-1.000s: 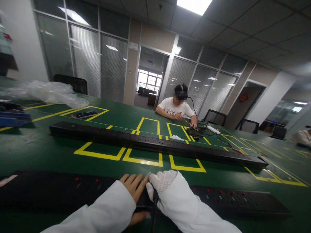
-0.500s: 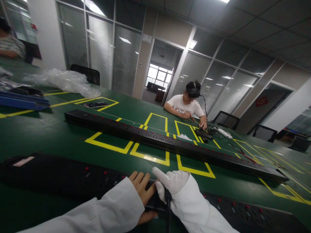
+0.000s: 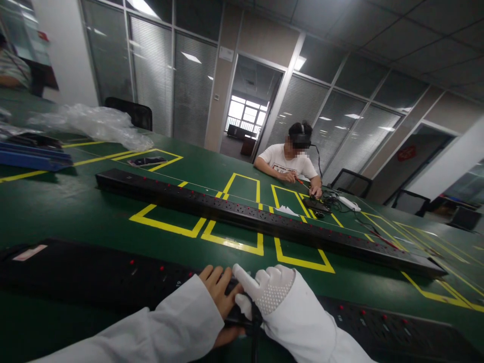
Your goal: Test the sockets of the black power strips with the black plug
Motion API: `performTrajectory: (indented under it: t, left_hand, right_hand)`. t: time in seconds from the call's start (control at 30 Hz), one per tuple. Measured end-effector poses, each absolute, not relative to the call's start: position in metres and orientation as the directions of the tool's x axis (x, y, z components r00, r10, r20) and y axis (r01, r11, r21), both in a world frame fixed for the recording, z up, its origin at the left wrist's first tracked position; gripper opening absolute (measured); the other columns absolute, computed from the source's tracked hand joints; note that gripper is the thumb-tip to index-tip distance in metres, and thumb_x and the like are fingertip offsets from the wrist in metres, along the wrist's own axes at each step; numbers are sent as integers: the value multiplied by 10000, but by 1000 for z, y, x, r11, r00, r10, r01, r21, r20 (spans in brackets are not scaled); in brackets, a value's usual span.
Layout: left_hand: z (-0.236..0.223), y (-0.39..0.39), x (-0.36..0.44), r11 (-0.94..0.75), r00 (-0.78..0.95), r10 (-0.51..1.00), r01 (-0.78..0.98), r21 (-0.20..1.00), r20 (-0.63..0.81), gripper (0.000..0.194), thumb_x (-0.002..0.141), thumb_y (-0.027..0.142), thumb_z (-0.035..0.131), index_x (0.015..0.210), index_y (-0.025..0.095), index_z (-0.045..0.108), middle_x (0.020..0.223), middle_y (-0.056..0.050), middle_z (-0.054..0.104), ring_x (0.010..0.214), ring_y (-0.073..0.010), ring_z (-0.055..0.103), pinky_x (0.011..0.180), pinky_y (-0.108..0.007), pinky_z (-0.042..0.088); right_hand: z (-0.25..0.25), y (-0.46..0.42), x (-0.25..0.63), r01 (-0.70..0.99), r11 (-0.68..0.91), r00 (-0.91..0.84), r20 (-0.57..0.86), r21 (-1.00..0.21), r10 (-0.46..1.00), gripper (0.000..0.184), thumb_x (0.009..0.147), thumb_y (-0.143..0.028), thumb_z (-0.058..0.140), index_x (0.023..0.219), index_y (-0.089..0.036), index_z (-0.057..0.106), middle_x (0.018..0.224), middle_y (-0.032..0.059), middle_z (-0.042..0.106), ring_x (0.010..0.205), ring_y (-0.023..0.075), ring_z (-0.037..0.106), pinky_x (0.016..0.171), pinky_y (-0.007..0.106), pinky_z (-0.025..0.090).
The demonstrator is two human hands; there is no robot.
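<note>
A long black power strip (image 3: 94, 275) with small red lights lies along the near edge of the green table. My left hand (image 3: 219, 295), bare below a white sleeve, wraps across its middle, fingers on top and thumb on the near side. Right beside it, my right hand (image 3: 266, 290) wears a white glove with dotted grip. It is closed around a black plug (image 3: 256, 317), whose cable hangs down toward me. The plug's front end is hidden by the hands, so I cannot tell whether it sits in a socket.
A second long black power strip (image 3: 242, 214) crosses the table beyond my hands, over yellow tape outlines. A person (image 3: 291, 159) sits opposite, handling cables. Clear plastic wrap (image 3: 94, 123), a blue tray-like object (image 3: 34, 156) and a phone (image 3: 147, 161) lie at the left.
My right hand has shifted slightly left, and the plug and cable it holds have tilted and moved left with it. My left hand stays on the power strip.
</note>
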State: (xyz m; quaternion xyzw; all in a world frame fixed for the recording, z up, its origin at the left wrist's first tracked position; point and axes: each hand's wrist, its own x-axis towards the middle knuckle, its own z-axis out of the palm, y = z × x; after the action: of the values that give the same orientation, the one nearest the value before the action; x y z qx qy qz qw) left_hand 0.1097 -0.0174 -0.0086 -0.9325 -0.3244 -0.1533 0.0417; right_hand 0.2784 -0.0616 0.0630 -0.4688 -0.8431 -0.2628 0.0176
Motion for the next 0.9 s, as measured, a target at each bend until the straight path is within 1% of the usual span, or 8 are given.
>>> performTrajectory:
  t: [0.1,0.17,0.33,0.47,0.57,0.67,0.73,0.9]
  left_hand:
    - [-6,-18,110,-783,745,595,622,11,301,764,696,621,632,1348,259,467,1174,-162,597,888,-322,580,784,-463,414]
    - [-4,-19,111,-774,741,609,633,8,283,797,679,662,622,1348,259,464,1177,-167,595,889,-326,581,793,-480,416]
    - [-4,-19,111,-773,751,610,634,-16,252,711,722,627,604,1327,274,479,1184,-158,595,925,-326,581,811,-484,423]
    - [-4,-19,111,-771,754,616,636,-18,230,719,703,586,652,1331,286,471,1197,-158,590,928,-325,584,812,-490,427]
    - [-1,-20,111,-770,757,622,638,-20,200,739,684,589,666,1328,282,475,1217,-173,580,945,-338,580,824,-503,420]
    - [4,-22,112,-769,759,629,639,-8,167,775,703,657,595,1344,244,463,1221,-189,572,955,-350,574,828,-509,414]
    - [8,-23,112,-770,761,630,638,-4,154,783,724,667,552,1362,226,443,1219,-192,569,968,-356,568,839,-515,405]
    - [10,-24,113,-763,756,643,647,9,121,795,729,669,528,1380,224,422,1260,-211,542,1014,-373,550,859,-511,393]
  right_hand:
    - [69,-63,277,785,432,-570,243,444,785,409,898,-477,474,1216,-228,542,615,34,595,538,174,560,491,262,199]
    - [73,-63,277,769,437,-575,207,468,792,434,880,-523,494,1208,-245,544,635,31,605,533,171,563,485,264,194]
    - [82,-61,280,746,450,-576,136,490,806,556,826,-616,517,1272,-286,491,687,9,619,509,147,565,463,270,146]
    - [83,-61,281,756,449,-560,115,475,821,604,829,-618,506,1307,-251,458,718,11,628,524,157,582,457,280,145]
    - [79,-64,277,762,430,-549,132,484,825,602,819,-608,529,1284,-230,475,695,14,625,516,162,578,449,284,153]
    - [71,-67,271,785,379,-521,191,491,832,551,819,-551,559,1246,-206,504,664,25,623,518,180,583,445,284,198]
    - [64,-67,268,813,354,-490,215,463,844,506,832,-500,558,1234,-195,517,683,43,637,551,202,605,456,283,256]
    - [55,-62,265,846,374,-463,178,380,868,425,859,-391,556,1231,-186,550,818,70,687,612,219,646,545,307,396]
